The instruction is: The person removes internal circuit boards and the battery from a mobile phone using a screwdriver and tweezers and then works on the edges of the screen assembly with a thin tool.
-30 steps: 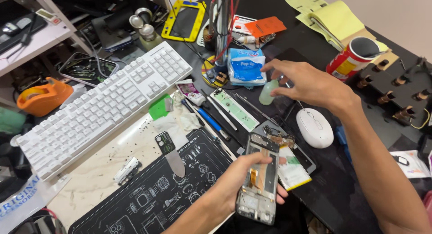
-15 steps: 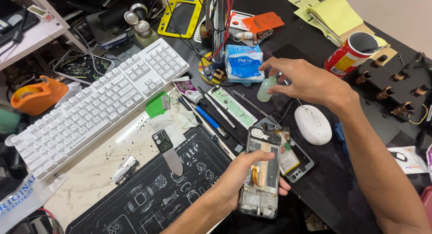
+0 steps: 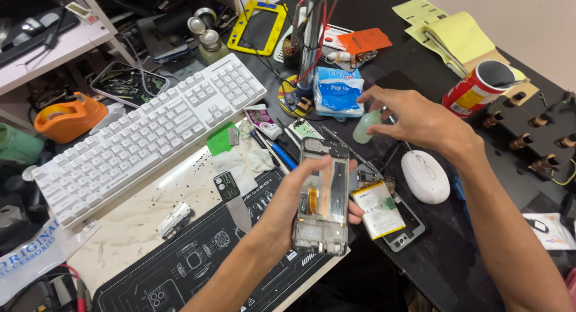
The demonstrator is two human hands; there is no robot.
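Observation:
My left hand (image 3: 287,207) holds an opened phone frame (image 3: 322,198) upright above the black work mat (image 3: 180,264), its bare inner side with an orange flex cable facing me. My right hand (image 3: 414,120) hovers over the dark table with fingers spread, its fingertips at a small pale green bottle (image 3: 365,128); I cannot tell whether they grip it. A second opened phone with a yellow-labelled battery (image 3: 379,209) lies just right of the held frame.
A white keyboard (image 3: 144,132) lies at the left, and a white mouse (image 3: 425,176) under my right forearm. A blue tissue pack (image 3: 338,90), red can (image 3: 474,90), yellow papers (image 3: 456,33), orange tape dispenser (image 3: 66,117) and scattered tools crowd the table.
My left hand has raised the phone frame and brought it closer to the camera. My right hand stays by the green bottle, fingers now more spread.

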